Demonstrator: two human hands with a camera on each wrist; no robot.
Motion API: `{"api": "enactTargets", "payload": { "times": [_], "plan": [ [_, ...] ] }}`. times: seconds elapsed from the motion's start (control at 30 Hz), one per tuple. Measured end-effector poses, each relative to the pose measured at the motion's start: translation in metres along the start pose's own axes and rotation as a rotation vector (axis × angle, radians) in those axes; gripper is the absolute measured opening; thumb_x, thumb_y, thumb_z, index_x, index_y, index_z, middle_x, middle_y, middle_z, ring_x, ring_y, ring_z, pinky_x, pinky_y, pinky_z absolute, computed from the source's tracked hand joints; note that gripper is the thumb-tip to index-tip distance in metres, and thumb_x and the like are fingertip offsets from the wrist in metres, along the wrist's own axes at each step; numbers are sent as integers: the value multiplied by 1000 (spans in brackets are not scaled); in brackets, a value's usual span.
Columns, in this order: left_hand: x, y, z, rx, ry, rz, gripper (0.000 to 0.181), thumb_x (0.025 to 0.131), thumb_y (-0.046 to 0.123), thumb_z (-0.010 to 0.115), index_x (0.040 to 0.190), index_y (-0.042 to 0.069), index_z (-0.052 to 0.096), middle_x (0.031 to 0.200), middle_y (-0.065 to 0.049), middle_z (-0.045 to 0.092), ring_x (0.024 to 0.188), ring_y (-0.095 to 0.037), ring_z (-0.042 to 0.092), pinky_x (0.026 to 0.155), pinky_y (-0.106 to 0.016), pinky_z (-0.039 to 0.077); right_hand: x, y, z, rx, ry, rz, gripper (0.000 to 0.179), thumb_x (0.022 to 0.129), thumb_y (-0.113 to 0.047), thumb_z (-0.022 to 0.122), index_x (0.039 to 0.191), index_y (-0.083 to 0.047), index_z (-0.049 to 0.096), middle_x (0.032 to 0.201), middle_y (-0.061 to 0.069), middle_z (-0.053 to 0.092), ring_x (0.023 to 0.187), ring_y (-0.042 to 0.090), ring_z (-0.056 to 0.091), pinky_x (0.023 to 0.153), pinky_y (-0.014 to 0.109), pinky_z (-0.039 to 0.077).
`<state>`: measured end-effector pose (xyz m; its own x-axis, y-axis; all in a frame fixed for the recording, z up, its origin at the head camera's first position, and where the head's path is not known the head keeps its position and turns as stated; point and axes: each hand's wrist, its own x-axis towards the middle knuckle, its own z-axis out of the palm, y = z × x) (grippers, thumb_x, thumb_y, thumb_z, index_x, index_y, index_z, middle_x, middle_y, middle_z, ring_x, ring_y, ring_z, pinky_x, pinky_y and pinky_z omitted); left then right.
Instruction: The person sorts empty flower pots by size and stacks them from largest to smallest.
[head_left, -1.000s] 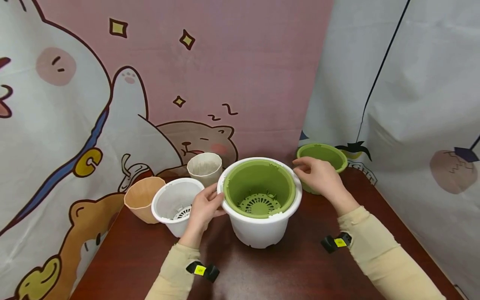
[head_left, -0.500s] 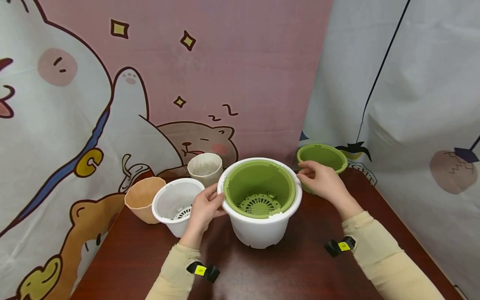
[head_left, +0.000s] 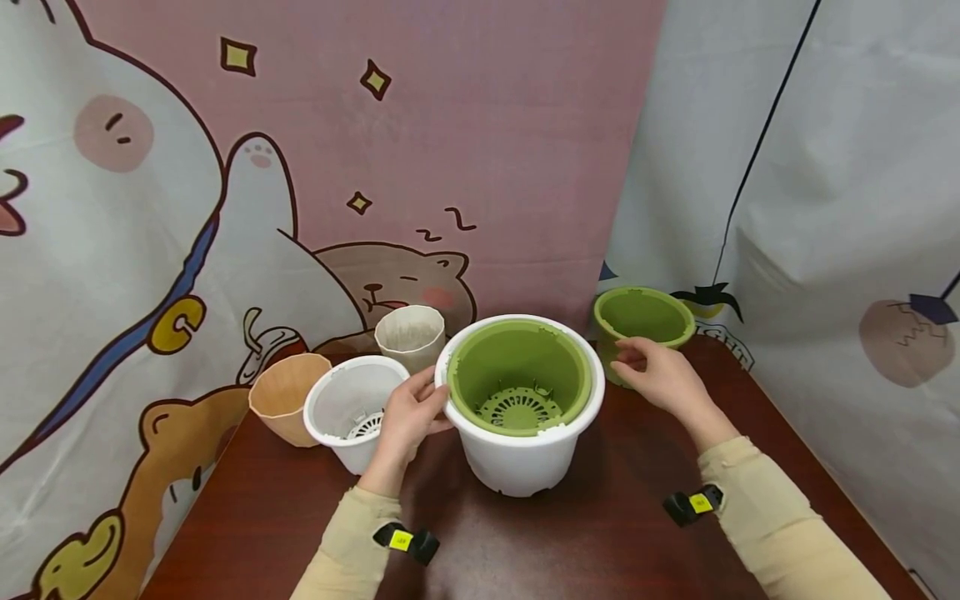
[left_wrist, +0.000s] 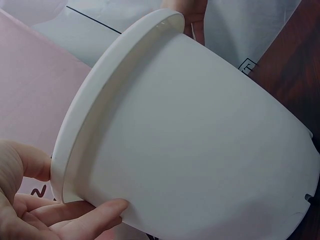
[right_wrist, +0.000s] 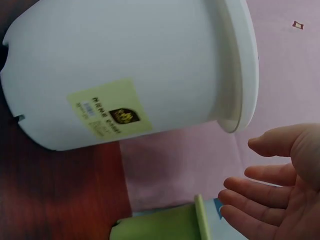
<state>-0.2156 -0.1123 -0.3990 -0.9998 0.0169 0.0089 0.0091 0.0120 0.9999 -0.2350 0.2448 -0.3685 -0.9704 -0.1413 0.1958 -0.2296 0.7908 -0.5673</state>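
A large white flowerpot (head_left: 517, 467) stands upright on the table, with a green flowerpot (head_left: 517, 358) nested inside it, its slotted bottom showing. My left hand (head_left: 408, 417) holds the white pot's rim at its left side; in the left wrist view thumb and fingers lie around the rim's edge and against the wall below. My right hand (head_left: 663, 379) is off to the right of the pot, apart from it, fingers loosely bent and holding nothing. The right wrist view shows a yellow-green label (right_wrist: 110, 107) on the white pot's side.
Left of the big pot are a smaller white flowerpot (head_left: 318, 425), an orange faceted pot (head_left: 281, 392) and a cream faceted pot (head_left: 411, 350). Behind my right hand is another green flowerpot (head_left: 645, 312). Cartoon-printed cloth (head_left: 525, 167) hangs behind the dark red table (head_left: 480, 550).
My right hand has drawn away from the white pot's rim, to the right and slightly down. The left hand and the pots have stayed where they were.
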Motion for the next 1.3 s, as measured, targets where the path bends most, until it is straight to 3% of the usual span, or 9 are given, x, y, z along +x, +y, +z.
{"api": "enactTargets", "payload": {
  "times": [0.8, 1.3],
  "plan": [
    [-1, 1, 0, -2, 3, 2, 49, 98, 2, 56, 144, -8, 44, 129, -31, 58, 89, -31, 70, 68, -39, 62, -13, 45, -1, -44, -8, 66, 51, 96, -26, 66, 134, 6, 54, 121, 29, 62, 110, 44, 60, 86, 57, 52],
    [-1, 1, 0, -7, -3, 12, 48, 98, 2, 56, 143, -8, 44, 129, -32, 57, 88, -31, 70, 68, -39, 62, -15, 72, -9, -92, 0, 61, 54, 95, -26, 66, 135, 8, 52, 123, 31, 60, 110, 47, 59, 87, 61, 50]
  ]
}}
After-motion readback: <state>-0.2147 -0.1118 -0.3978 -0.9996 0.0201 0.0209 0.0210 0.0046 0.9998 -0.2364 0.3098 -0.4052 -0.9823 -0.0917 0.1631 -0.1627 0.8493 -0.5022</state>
